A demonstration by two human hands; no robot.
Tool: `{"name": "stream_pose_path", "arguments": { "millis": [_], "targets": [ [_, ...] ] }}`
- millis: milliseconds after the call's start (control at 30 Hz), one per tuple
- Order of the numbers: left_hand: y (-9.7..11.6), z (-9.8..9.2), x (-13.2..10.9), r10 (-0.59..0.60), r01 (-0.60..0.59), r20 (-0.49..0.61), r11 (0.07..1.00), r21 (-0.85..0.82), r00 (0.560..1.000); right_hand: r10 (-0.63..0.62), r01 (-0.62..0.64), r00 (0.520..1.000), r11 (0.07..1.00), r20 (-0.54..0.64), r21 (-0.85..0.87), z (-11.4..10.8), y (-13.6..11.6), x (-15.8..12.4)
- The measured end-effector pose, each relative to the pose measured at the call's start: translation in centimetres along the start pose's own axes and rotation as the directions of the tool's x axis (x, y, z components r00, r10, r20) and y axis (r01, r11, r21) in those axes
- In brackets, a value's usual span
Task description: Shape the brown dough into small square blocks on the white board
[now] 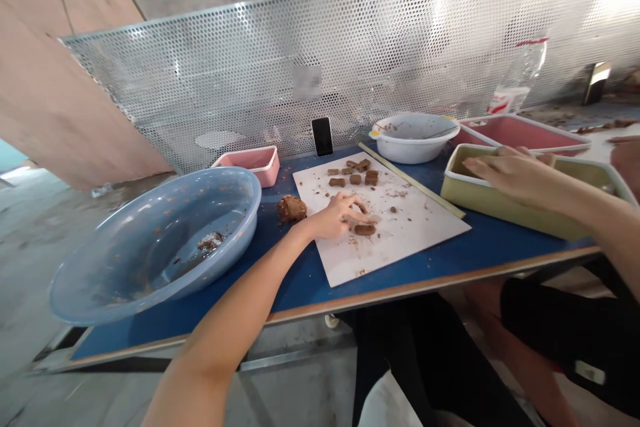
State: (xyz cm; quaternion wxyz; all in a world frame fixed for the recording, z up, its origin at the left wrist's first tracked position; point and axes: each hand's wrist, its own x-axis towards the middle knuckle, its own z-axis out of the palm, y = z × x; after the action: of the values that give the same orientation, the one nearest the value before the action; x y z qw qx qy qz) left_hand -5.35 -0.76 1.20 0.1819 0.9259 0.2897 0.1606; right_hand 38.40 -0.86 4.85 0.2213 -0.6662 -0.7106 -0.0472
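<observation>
While the left hand [345, 217] reaches over one white board [420, 233], its fingers loosely spread and curved, one brown roll [365, 229] lies just beside their tips; contact is unclear. At least seven more rolls [355, 179] cluster farther back, some overlapping, so an exact count is uncertain. One brown lump [291, 208] sits left of the board on the blue surface [460, 257]. The right hand [515, 173] is over one olive tub [505, 208], fingers extended; I cannot tell whether they pinch anything. Around stand two basins, one blue [165, 213], one white [415, 150], and two pink tubs [270, 170].
</observation>
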Motion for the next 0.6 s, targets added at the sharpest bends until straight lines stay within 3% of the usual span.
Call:
{"name": "stream_pose_path", "arguments": {
  "millis": [33, 167, 267, 433, 600],
  "targets": [
    [0.0, 0.2, 0.0, 0.007, -0.007, 0.022, 1.0, 0.001, 1.0, -0.014, 0.014, 0.999, 1.0, 0.039, 0.017, 0.3, -1.3, -1.1],
    [0.7, 0.6, 0.3, 0.043, -0.043, 0.087, 0.999, 0.005, 0.995, -0.318, 0.285, 0.937, 0.935, 0.144, 0.209, 1.9, -6.6, -6.8],
    [1.6, 0.5, 0.4, 0.046, -0.05, 0.11, 0.998, 0.034, 0.993, -0.393, 0.342, 0.907, 0.897, 0.153, 0.282, 3.6, -9.3, -9.9],
    [2.2, 0.3, 0.3, 0.07, -0.081, 0.102, 0.99, 0.112, 0.992, -0.408, 0.321, 0.895, 0.87, 0.182, 0.375, 5.5, -11.0, -11.8],
    [1.7, 0.5, 0.2, 0.047, -0.05, 0.021, 0.986, 0.16, 0.999, -0.305, 0.23, 0.945, 0.878, 0.121, 0.42, 5.9, -12.6, -13.2]
  ]
}}
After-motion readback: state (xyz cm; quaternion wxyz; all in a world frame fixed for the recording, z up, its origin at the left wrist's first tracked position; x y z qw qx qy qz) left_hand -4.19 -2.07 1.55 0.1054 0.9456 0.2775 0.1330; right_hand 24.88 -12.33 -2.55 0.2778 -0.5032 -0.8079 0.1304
